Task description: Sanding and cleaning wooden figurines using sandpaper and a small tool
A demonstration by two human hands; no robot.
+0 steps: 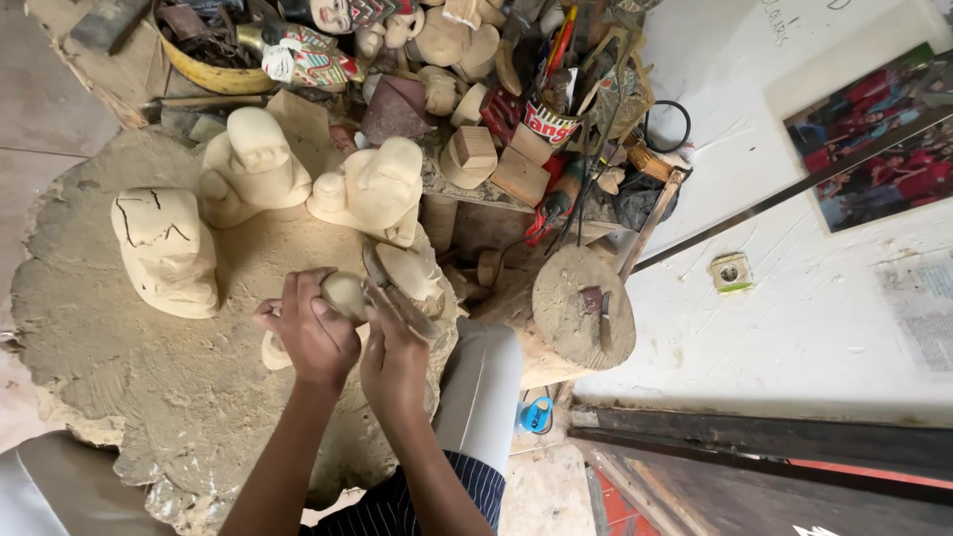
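Note:
My left hand [310, 333] grips a small pale wooden carving [344, 293] pressed down on the rough wood stump [119, 347]. Close beside it, my right hand [394, 355] is closed round the handle of a carving knife [382, 283] whose blade lies against the carving. Just beyond the hands another pale carved piece [407, 270] rests on the stump.
Three larger unpainted wooden figures stand on the stump: a cracked figure [164, 248] at left, a second figure [256, 159] and a third figure [372, 189] behind. A cluttered pile of wood blocks, painted masks and a tin of tools [549, 119] sits beyond. A smaller round log [581, 303] stands to the right.

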